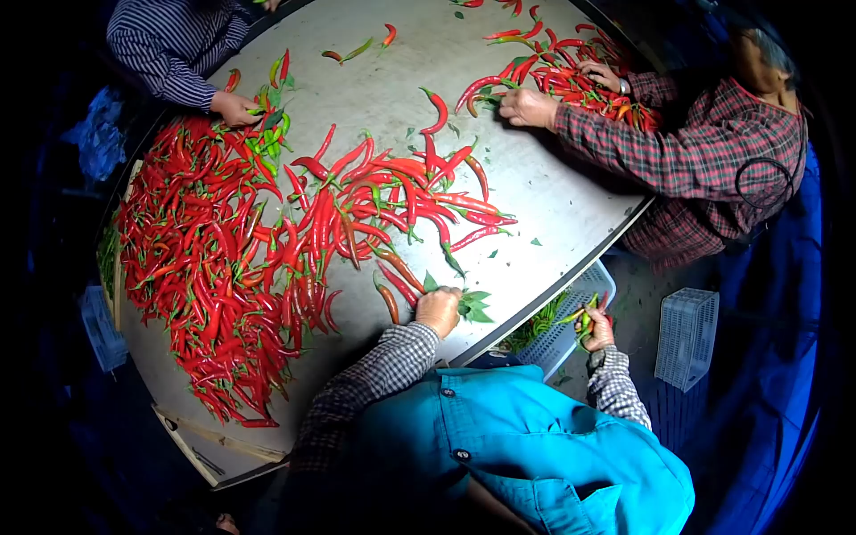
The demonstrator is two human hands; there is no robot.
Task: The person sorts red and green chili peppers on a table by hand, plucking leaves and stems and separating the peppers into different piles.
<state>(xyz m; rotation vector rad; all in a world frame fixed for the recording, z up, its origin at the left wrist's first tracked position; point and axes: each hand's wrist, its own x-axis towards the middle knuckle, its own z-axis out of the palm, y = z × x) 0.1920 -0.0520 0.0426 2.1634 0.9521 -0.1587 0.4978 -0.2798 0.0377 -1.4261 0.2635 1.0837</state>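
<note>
My left hand [440,310] is closed near the front edge of the table, and green leaves [475,308] stick out past its fingers. Beside it on the tabletop lie a few red chili peppers [399,275], some touching the loose red group further in. My right hand [600,330], off the table's edge to the right, is closed around several green and reddish chili peppers [581,318]. Under and beside that hand is a blue plastic basket [557,353] with green chili peppers [538,326] inside.
A large heap of red chili peppers [205,241] covers the table's left side. Across the table [357,80], one person in a striped sleeve [183,85] and another in a plaid shirt [660,152] handle peppers. A grey-blue crate [687,339] stands on the floor at right.
</note>
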